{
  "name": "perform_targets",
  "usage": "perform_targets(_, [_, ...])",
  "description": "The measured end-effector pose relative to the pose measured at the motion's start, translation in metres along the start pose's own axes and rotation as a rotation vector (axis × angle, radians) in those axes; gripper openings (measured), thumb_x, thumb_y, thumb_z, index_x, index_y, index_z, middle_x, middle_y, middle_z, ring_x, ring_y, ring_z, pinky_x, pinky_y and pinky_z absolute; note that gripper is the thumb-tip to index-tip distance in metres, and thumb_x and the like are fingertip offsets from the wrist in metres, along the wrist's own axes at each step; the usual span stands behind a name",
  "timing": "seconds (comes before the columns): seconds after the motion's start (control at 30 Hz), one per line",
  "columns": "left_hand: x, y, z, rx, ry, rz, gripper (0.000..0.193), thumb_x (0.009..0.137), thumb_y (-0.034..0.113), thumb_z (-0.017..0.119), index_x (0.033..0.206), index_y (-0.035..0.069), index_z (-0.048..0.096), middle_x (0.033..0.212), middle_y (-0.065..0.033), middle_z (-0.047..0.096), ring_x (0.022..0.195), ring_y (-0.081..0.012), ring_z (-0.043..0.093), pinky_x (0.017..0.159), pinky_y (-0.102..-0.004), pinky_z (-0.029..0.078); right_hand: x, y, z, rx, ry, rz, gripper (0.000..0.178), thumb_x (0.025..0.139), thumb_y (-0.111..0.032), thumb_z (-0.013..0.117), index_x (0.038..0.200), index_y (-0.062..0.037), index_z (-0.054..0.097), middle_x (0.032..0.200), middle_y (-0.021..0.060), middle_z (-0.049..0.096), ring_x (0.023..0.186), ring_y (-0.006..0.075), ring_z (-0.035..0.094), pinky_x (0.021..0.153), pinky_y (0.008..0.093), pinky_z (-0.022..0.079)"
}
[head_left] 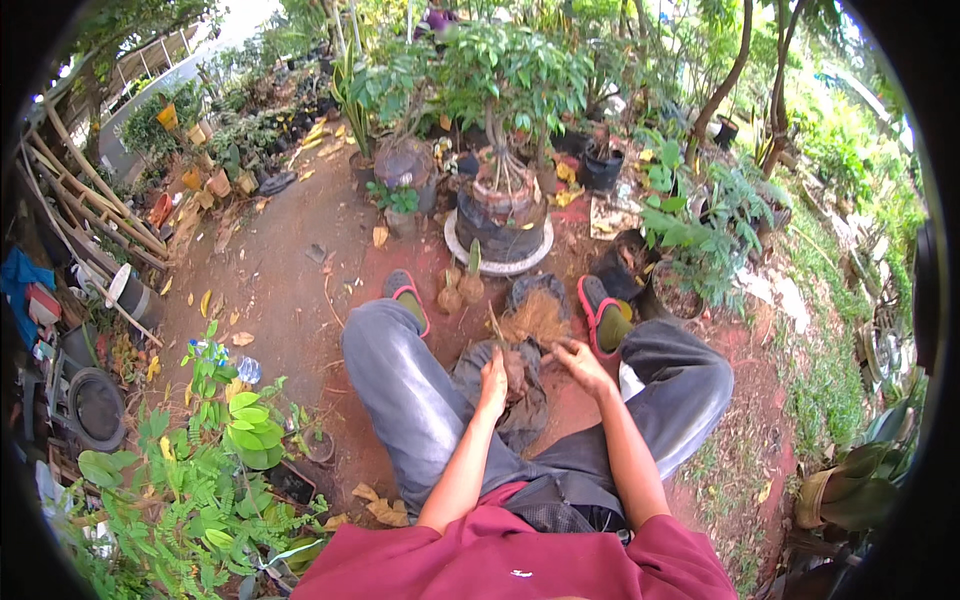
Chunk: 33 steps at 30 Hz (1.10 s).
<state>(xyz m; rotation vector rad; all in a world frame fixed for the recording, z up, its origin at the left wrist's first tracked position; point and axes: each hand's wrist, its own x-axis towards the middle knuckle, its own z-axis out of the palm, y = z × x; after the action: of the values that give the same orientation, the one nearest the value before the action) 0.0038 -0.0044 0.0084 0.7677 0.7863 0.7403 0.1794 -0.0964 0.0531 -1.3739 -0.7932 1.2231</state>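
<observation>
1. Left hand closes around a ragged brown clump, a thin brown stem rising beside the thumb. The clump sits between the shins, over a crumpled dark-grey sheet or bag.
2. Just beyond, tawny hair-like fibre lies in a loose heap.
3. Right hand holds its fingers narrowly curled near the fibre; whether they pinch strands, I cannot tell.
4. By my judgement, the work is partway: the clump is in hand, the fibre still loose. How much is left does not show.
5. Around, from the left: bright-green leafy plants, two small brown balls with sprouts, a broad dark round pot on a pale ring.
6. Grey-trousered legs hem in both sides; the balls and pot limit room ahead.
</observation>
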Motion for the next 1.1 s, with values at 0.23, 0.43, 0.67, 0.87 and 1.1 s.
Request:
perform_targets(0.23, [0.003, 0.012, -0.009, -0.102, 0.088, 0.076, 0.066, 0.096, 0.060, 0.035, 0.107, -0.002, 0.054, 0.074, -0.0129, 0.063, 0.042, -0.0202, 0.052, 0.038, -0.0343, 0.044, 0.032, 0.034, 0.000, -0.076, 0.115, 0.107, 0.044, 0.095, -0.029, 0.057, 0.125, 0.0022, 0.053, 0.107, 0.0131, 0.067, 0.086, 0.0202, 0.067, 0.073, 0.0316, 0.054])
perform_targets(0.43, [-0.005, 0.036, -0.011, -0.307, 0.131, -0.038, 0.069, 0.092, 0.069, 0.031, 0.108, 0.007, 0.053, 0.086, -0.0098, 0.062, 0.048, -0.0191, 0.049, 0.040, -0.0325, 0.039, 0.082, 0.098, 0.013, -0.853, 0.056, 0.114, 0.054, 0.083, -0.030, 0.066, 0.129, -0.0052, 0.054, 0.108, 0.0174, 0.067, 0.090, 0.0261, 0.068, 0.078, 0.0349, 0.053])
perform_targets(0.67, [0.002, 0.035, -0.011, -0.195, 0.337, -0.049, 0.044, 0.093, 0.053, 0.049, 0.095, 0.009, 0.052, 0.077, -0.0079, 0.057, 0.046, -0.0164, 0.045, 0.037, -0.0291, 0.036, 0.082, 0.155, 0.064, -1.364, 0.093, 0.230, 0.026, 0.080, -0.034, 0.067, 0.094, -0.0127, 0.071, 0.106, 0.0152, 0.067, 0.096, 0.0292, 0.067, 0.077, 0.0419, 0.055])
perform_targets(0.87, [0.005, 0.018, -0.005, -0.205, 0.337, -0.108, 0.042, 0.095, 0.049, 0.049, 0.084, 0.009, 0.053, 0.056, -0.0005, 0.041, 0.037, -0.0139, 0.036, 0.032, -0.0304, 0.025, 0.097, 0.184, 0.074, -1.652, -0.078, 0.308, 0.014, 0.084, -0.019, 0.060, 0.088, -0.0161, 0.073, 0.088, 0.0029, 0.071, 0.081, 0.0202, 0.069, 0.048, 0.0476, 0.050])
perform_targets(1.1, [0.011, 0.005, 0.000, -0.144, 0.245, -0.088, 0.045, 0.096, 0.047, 0.045, 0.089, 0.004, 0.053, 0.068, -0.0069, 0.054, 0.040, -0.0152, 0.043, 0.032, -0.0293, 0.034, 0.089, 0.174, 0.058, -1.535, -0.132, 0.210, 0.014, 0.074, -0.022, 0.067, 0.083, -0.0156, 0.075, 0.087, 0.0069, 0.072, 0.085, 0.0220, 0.070, 0.066, 0.0370, 0.053])
